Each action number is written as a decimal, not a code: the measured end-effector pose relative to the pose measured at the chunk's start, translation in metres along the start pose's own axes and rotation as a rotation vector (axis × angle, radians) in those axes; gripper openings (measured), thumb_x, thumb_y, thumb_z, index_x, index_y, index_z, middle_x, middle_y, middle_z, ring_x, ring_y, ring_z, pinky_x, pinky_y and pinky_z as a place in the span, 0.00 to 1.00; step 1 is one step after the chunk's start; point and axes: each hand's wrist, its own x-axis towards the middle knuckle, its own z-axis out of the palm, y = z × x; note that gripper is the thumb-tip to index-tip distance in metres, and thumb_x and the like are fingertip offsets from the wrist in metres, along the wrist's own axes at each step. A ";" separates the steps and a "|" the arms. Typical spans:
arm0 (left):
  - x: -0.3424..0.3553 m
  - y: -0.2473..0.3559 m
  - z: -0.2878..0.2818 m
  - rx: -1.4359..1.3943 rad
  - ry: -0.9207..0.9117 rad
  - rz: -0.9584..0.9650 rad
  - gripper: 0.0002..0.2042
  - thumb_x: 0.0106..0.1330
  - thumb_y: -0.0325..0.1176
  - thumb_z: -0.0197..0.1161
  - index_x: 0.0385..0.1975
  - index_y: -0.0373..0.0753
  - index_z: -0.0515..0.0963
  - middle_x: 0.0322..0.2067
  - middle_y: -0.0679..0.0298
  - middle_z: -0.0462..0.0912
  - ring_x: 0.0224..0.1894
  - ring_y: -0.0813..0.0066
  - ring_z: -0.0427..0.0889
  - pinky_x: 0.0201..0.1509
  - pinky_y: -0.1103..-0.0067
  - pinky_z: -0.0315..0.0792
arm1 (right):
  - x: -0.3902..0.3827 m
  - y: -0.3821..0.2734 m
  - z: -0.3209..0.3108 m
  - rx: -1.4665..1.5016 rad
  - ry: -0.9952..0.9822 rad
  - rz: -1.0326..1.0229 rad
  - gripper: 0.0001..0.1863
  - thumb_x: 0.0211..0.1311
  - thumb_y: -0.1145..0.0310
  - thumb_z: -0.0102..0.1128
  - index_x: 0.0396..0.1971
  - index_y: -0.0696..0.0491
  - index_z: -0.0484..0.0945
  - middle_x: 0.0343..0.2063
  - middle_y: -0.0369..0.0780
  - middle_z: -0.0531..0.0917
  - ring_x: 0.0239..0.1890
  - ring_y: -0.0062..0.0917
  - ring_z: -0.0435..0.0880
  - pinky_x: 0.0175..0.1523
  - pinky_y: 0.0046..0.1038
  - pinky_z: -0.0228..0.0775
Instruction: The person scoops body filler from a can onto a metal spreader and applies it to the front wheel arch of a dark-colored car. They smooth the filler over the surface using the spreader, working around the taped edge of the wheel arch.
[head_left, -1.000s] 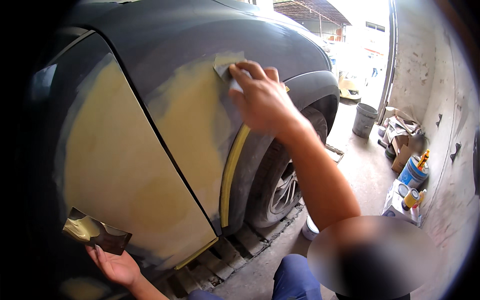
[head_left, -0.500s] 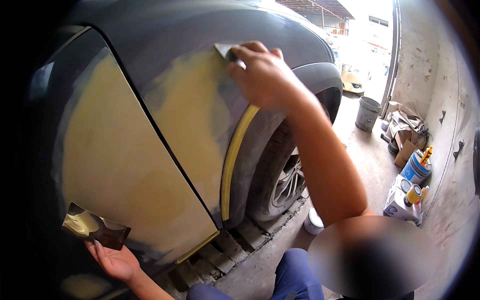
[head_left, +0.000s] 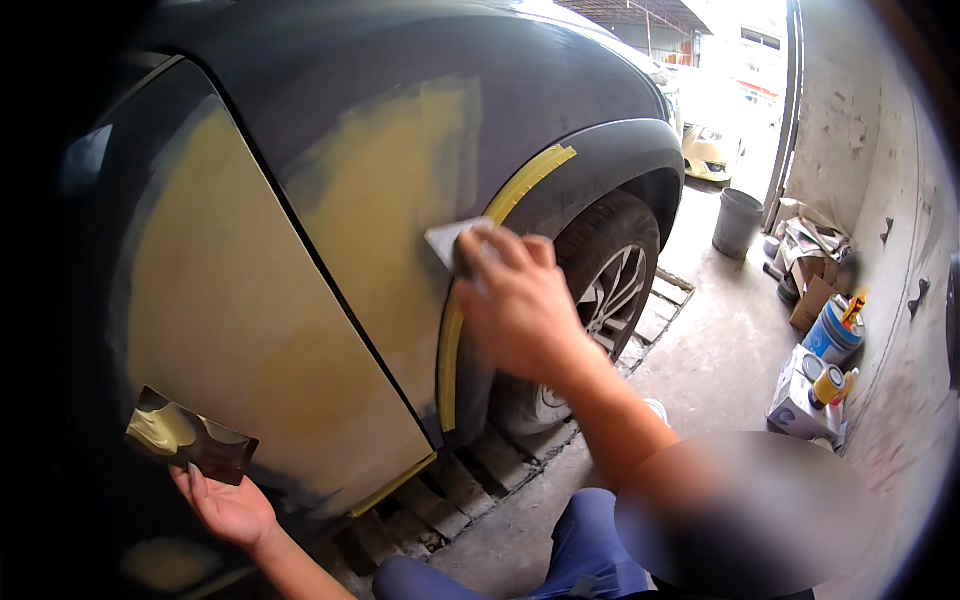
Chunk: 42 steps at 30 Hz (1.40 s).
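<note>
My right hand point(head_left: 525, 300) is closed around a putty spreader point(head_left: 452, 243), its pale blade laid against the grey car fender point(head_left: 560, 75) beside the wheel arch. Yellowish filler point(head_left: 385, 170) covers much of this fender panel, and a broad patch point(head_left: 240, 290) covers the door to its left. At lower left, my left hand point(head_left: 228, 505) is palm up with its fingers under a dark putty board point(head_left: 225, 455). A glossy heap of yellow putty point(head_left: 160, 430) sits on the board's left end. Yellow masking tape point(head_left: 535, 178) follows the wheel arch edge.
A wheel point(head_left: 610, 280) stands beyond my right forearm, above a slatted floor grate point(head_left: 450, 495). Along the right wall point(head_left: 890, 250) are a grey bucket point(head_left: 738, 222), cardboard scraps point(head_left: 812, 300), a blue tin point(head_left: 833, 333) and a box point(head_left: 797, 405) topped with cans.
My right hand and the spreader have swept down the fender from the upper edge of the filler to the wheel arch. The left hand with the board has barely shifted.
</note>
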 end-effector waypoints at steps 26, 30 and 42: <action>0.003 0.004 -0.002 0.024 -0.021 -0.015 0.19 0.69 0.30 0.43 0.57 0.31 0.67 0.58 0.55 0.70 0.61 0.62 0.68 0.66 0.66 0.58 | 0.034 -0.010 -0.016 0.188 0.160 0.179 0.25 0.62 0.58 0.54 0.55 0.57 0.72 0.56 0.49 0.73 0.54 0.49 0.70 0.58 0.40 0.66; 0.001 0.001 0.002 -0.002 -0.041 -0.003 0.19 0.69 0.31 0.43 0.57 0.31 0.66 0.58 0.55 0.70 0.61 0.62 0.68 0.66 0.66 0.58 | 0.036 -0.012 0.002 0.115 0.131 0.134 0.24 0.62 0.59 0.53 0.54 0.58 0.71 0.53 0.49 0.73 0.50 0.50 0.71 0.57 0.40 0.66; -0.009 0.010 0.020 -0.004 0.015 -0.069 0.21 0.69 0.31 0.46 0.61 0.32 0.64 0.57 0.55 0.72 0.60 0.63 0.69 0.66 0.66 0.59 | -0.060 -0.057 0.048 0.142 -0.066 0.134 0.27 0.59 0.61 0.58 0.57 0.59 0.70 0.55 0.46 0.72 0.49 0.46 0.71 0.53 0.39 0.70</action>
